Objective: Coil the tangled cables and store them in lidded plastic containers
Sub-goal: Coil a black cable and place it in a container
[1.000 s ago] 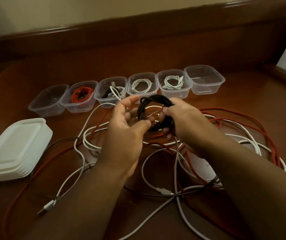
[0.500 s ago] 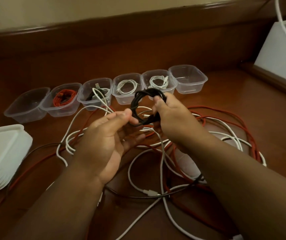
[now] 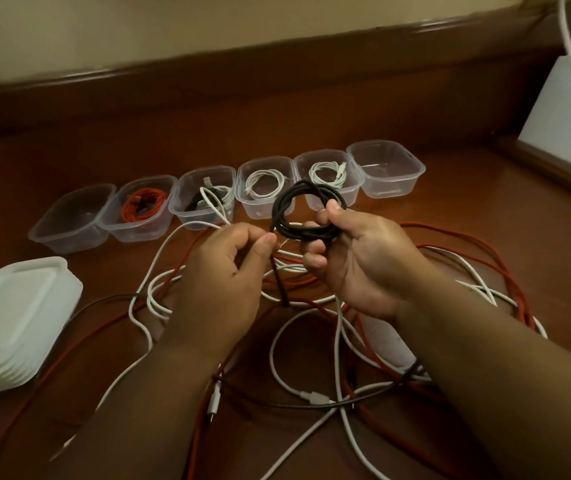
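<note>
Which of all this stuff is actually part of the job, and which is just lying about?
Part of the job:
- black cable coil, held by right hand
- its loose end, pinched by left hand
- tangled cables
- row of containers
- stack of lids

Just lying about:
- white box, far right

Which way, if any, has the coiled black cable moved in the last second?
Yes. The coiled black cable moved up and rightward in view: earlier below the row of clear plastic containers, it now overlaps the front walls of two.
</note>
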`<state>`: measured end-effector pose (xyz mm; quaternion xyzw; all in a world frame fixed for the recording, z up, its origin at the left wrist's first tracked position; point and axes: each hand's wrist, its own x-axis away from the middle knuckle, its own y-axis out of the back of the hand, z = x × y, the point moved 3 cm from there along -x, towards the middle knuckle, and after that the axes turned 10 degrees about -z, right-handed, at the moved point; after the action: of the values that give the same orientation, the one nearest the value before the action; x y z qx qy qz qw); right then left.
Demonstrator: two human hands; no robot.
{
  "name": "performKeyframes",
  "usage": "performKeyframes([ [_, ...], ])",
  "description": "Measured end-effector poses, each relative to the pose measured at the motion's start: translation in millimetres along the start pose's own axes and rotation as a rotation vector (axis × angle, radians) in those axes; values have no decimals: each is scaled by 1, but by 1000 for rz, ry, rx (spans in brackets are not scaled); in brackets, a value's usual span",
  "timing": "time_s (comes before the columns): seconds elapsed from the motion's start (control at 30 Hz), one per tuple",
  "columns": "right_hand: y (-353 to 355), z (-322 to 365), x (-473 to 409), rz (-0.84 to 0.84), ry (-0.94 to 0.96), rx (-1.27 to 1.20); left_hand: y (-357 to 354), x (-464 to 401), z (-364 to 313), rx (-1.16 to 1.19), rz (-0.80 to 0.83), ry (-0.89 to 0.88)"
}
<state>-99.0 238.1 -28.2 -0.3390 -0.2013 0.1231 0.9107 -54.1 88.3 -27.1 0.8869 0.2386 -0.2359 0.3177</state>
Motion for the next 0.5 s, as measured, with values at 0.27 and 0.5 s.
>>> performKeyframes([
  [0.27, -5, -9, 1, -150, 228, 484, -24, 13, 0, 885, -103, 794],
  [0.5, -2, -6, 0, -200, 395, 918, -20, 14, -12, 988, -149, 778],
])
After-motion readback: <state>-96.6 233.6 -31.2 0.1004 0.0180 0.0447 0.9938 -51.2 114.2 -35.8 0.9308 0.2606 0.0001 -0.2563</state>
